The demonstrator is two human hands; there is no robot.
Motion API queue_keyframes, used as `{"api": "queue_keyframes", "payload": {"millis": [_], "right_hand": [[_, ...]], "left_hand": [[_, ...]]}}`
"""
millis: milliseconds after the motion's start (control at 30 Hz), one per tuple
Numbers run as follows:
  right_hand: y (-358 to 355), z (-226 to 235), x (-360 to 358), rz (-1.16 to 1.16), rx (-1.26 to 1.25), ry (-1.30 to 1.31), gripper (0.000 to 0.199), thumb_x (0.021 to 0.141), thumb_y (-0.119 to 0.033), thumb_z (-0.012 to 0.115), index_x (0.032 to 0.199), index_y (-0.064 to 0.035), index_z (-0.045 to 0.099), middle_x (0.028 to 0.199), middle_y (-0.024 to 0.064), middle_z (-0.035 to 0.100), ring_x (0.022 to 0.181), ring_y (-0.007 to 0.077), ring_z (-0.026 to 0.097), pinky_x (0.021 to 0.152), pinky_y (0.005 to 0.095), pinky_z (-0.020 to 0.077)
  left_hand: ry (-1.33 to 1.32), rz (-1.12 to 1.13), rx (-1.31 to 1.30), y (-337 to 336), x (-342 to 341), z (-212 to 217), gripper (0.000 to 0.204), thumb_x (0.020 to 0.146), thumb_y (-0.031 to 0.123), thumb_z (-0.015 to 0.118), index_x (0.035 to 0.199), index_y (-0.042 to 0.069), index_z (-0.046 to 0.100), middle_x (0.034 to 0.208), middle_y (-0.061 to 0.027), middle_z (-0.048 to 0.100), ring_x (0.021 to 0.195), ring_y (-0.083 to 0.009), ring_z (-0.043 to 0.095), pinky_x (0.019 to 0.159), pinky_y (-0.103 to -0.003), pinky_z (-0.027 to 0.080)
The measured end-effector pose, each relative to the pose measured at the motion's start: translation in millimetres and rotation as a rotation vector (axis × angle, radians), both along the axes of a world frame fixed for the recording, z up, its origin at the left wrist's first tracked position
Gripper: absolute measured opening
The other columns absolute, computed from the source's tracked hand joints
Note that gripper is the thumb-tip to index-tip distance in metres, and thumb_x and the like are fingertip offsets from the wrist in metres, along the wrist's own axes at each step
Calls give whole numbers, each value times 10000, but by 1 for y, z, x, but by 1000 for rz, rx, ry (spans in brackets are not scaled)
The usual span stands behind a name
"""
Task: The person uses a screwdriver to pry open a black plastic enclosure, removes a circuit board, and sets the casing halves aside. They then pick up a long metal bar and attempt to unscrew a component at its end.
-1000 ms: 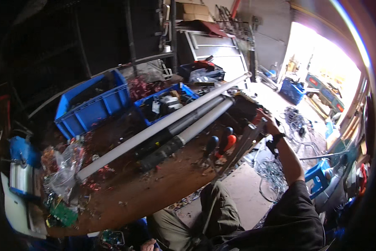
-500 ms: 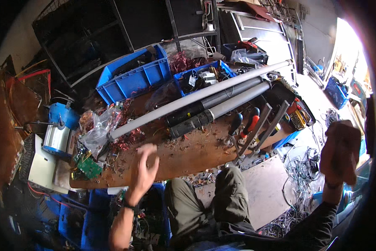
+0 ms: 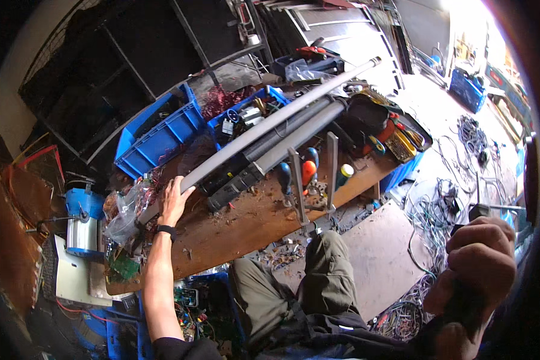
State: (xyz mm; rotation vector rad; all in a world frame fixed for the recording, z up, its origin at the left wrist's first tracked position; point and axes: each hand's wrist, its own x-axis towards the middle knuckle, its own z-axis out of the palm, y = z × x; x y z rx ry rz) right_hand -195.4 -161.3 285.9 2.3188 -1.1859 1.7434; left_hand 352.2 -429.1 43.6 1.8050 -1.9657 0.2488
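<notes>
My left hand (image 3: 174, 204) is on the lower left part of a long pale grey tube (image 3: 276, 126), its fingers over the top and the thumb on the near side. The tube lies slanting across the brown workbench (image 3: 222, 237). Two shorter tubes, one black and one grey (image 3: 300, 135), rest alongside it. My right hand (image 3: 477, 261) is raised at the far right, closed in a fist. Just above the fist shows a dark block with a metal bar (image 3: 479, 211); whether the fist holds it I cannot tell.
Screwdrivers with blue and red handles (image 3: 309, 172) stand in a metal rack at the bench's front edge. Behind are blue crates (image 3: 162, 144) and a tool tray (image 3: 396, 129). Cables (image 3: 447, 201) cover the floor at right. A blue-and-silver machine (image 3: 82, 222) stands left.
My left hand has moved up and left from above the bench onto the tube. My right hand has come lower and nearer. The whole view has shifted.
</notes>
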Motion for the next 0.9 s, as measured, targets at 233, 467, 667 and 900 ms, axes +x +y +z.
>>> {"api": "queue_keyframes", "payload": {"millis": [233,467,667,900], "right_hand": [[7,-25,-47,-99,66,343,243,756,-96,741,986,-71,669,837,93,643,718,247,613,758,456,475],[-48,-150,-29,328,344,108,319,840,3,783,1144,-65,712,848,105,660,669,247,675,592,353,546],[-69,-229,53,586,776,-116,252,918,-32,759,1157,8,690,1006,141,745,941,246,738,818,368,578],[-141,-249,178,608,1134,-474,567,1029,-390,671,1409,21,580,1143,137,703,963,159,642,829,316,512]], "left_hand": [[-204,14,80,31,-15,66,568,998,590,635,1257,85,633,1131,-234,728,1066,-450,689,889,-540,542],[-106,-37,89,78,-49,105,491,981,565,687,1105,91,715,891,-196,751,874,-411,730,733,-525,540],[-185,117,-174,132,-80,87,470,929,509,754,1210,135,706,1094,-104,757,976,-341,731,786,-506,553],[-146,203,-295,143,-94,65,516,918,474,764,1296,133,682,1128,-102,681,1065,-315,643,885,-496,495]]}}
